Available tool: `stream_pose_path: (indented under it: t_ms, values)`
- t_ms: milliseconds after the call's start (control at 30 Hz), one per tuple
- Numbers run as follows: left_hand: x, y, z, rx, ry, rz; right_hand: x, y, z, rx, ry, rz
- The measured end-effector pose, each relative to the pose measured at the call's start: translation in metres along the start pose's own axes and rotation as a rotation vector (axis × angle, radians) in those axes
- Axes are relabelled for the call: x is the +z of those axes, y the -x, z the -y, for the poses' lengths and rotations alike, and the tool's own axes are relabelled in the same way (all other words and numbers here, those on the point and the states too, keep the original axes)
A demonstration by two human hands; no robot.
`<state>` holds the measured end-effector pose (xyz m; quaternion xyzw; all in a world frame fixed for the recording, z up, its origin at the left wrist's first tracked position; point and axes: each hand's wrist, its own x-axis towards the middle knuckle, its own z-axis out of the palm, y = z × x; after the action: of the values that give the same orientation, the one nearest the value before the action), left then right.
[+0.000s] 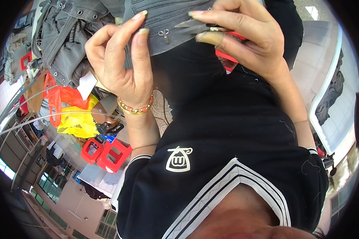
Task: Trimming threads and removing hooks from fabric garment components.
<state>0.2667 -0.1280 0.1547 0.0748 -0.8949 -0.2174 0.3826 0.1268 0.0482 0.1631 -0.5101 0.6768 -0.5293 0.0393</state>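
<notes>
Between the thumb and fingers of my right hand [251,38] is a pair of thread snips [193,29], its pointed metal blades aimed left. The blades are over a grey ribbed garment [159,18] spread across my lap at the top. A small metal hook fastener [164,36] shows on this cloth, left of the blade tips. My left hand [121,57] is raised at the garment's left part, thumb and forefinger apart and the other fingers bent. I see nothing between them, though a fine thread could be too thin to show.
More grey cloth with metal eyelets [70,36] is bunched at upper left. Below it are a red plastic bag [66,95], a yellow bag [77,123] and red plastic stools [113,155]. A pale, white-rimmed bin [321,91] with dark cloth inside stands at right.
</notes>
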Motion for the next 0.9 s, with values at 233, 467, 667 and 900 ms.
stream_pose_path:
  t_ms: [233, 467, 667, 900]
  values:
    - [-0.008, -0.008, -0.028, 0.040, -0.133, 0.122, -0.011, 0.007, -0.008, 0.131, -0.061, -0.133]
    - [-0.003, -0.022, -0.034, 0.180, -0.330, 0.225, -0.013, 0.020, -0.014, 0.214, -0.233, -0.069]
    - [0.007, -0.017, -0.028, 0.213, -0.300, 0.160, -0.011, 0.017, -0.021, 0.131, -0.224, -0.072]
    - [0.018, -0.017, -0.028, 0.146, -0.155, 0.082, -0.013, 0.009, -0.032, -0.096, -0.059, -0.073]
